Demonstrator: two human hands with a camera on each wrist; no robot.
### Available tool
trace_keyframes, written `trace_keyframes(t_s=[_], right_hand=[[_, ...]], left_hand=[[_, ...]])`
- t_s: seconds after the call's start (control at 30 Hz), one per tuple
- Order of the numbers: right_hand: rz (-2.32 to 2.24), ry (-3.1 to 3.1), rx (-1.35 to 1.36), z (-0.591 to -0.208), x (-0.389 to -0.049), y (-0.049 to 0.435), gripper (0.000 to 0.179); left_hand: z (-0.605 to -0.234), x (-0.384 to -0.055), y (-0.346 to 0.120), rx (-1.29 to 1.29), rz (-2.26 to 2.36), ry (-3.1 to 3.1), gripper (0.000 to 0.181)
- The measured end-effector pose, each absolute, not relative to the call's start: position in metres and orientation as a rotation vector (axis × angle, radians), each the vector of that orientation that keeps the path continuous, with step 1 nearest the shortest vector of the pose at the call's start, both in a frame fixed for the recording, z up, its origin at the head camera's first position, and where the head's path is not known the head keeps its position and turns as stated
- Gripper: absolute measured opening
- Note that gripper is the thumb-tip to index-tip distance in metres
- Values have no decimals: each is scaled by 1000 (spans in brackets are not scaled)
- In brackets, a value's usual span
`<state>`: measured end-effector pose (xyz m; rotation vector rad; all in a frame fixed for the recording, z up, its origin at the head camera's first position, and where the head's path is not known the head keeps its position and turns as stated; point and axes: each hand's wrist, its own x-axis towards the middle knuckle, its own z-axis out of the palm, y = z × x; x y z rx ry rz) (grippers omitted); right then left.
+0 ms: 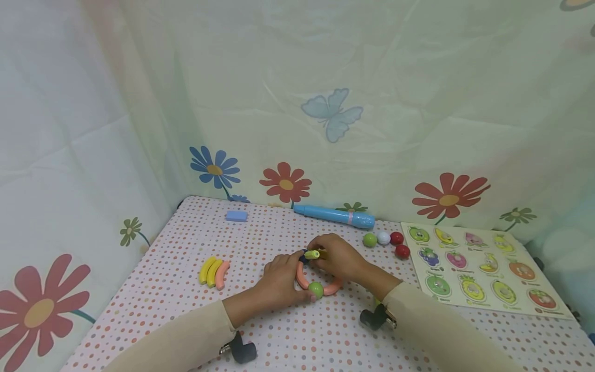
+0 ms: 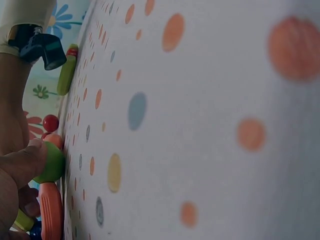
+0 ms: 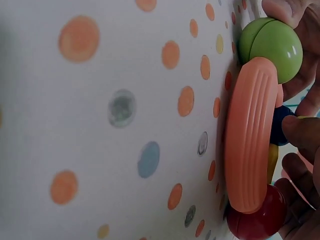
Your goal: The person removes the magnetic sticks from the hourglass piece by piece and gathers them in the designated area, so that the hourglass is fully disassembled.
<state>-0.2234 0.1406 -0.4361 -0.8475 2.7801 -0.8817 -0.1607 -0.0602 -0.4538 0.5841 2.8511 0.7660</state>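
Note:
In the head view a ring of curved salmon-pink pieces (image 1: pixel 302 276) and coloured balls lies on the table between both hands. My left hand (image 1: pixel 281 281) grips its left side, thumb on the green ball (image 1: pixel 316 290) and fingertips near the dark blue ball (image 1: pixel 303 257). A light green stick (image 1: pixel 312 254) projects beside that ball. On the far side, my right hand (image 1: pixel 341 258) bends over the ring, its fingers pinching a yellow stick (image 1: pixel 323 254). The right wrist view shows a red ball (image 3: pixel 257 212) at the lower end of a pink piece (image 3: pixel 250 135); fingers partly cover the joints.
Two yellow curved pieces (image 1: pixel 206 271) and a pink one (image 1: pixel 223 274) lie left. Farther back are a blue block (image 1: pixel 236 216) and a blue tube (image 1: pixel 332 215). Several loose balls (image 1: pixel 383 237) sit near a fruit puzzle board (image 1: pixel 488 268) at right.

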Motion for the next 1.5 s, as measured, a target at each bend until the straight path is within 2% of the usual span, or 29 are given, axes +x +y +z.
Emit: trace_keyframes(t_s=[0.87, 1.1, 1.33, 1.5], right_hand=[[-806, 2816, -846, -436, -222, 135, 22], [-761, 2839, -856, -435, -223, 137, 13], [-816, 2831, -714, -428, -221, 139, 10], [-767, 2862, -643, -426, -220, 152, 15]], left_hand=[[-453, -160, -61, 587, 796, 2849, 105], [-453, -160, -60, 595, 793, 2857, 105], [-454, -161, -59, 574, 770, 2866, 106], [-454, -161, -58, 572, 757, 2873, 106]])
